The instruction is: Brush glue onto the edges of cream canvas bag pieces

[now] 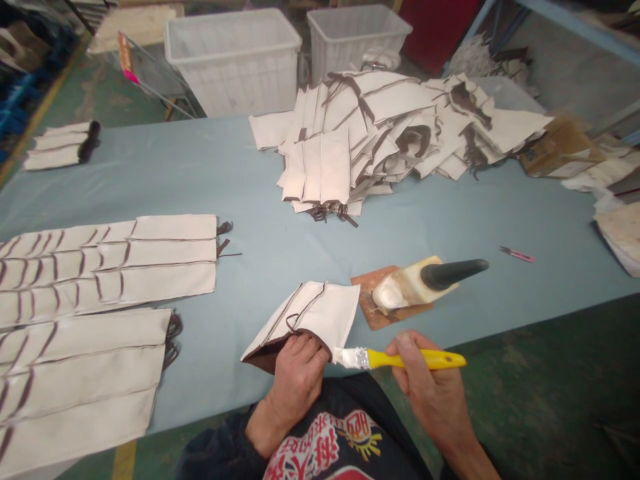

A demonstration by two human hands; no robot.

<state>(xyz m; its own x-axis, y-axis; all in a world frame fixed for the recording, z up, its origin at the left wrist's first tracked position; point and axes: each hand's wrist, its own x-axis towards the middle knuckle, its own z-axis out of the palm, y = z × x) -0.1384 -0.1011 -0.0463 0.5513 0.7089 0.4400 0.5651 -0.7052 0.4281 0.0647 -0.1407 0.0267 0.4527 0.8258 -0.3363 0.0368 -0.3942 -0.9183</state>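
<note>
My left hand [296, 377] is closed on the near edge of a cream fabric piece [327, 310] with brown seams and a brown lining. Its fingers reach partly into the brown opening, so their tips are hidden. In my right hand [433, 387] is a paintbrush [417, 359] with a yellow handle, gripped between thumb and fingers. White paste coats the bristles, which touch the right corner of the fabric's opening. Just beyond, a cut-open plastic container [407, 288] with white paste and a black handle sits on a brown board [373, 317].
A heap of similar fabric pieces [325, 163] lies at the back of the blue-green table [265, 247]. Overlapping rows of pieces [173, 257] cover the left side. Small pink-handled snips [517, 254] lie at right. White bins [235, 60] stand behind, with a cardboard box [560, 150] at far right.
</note>
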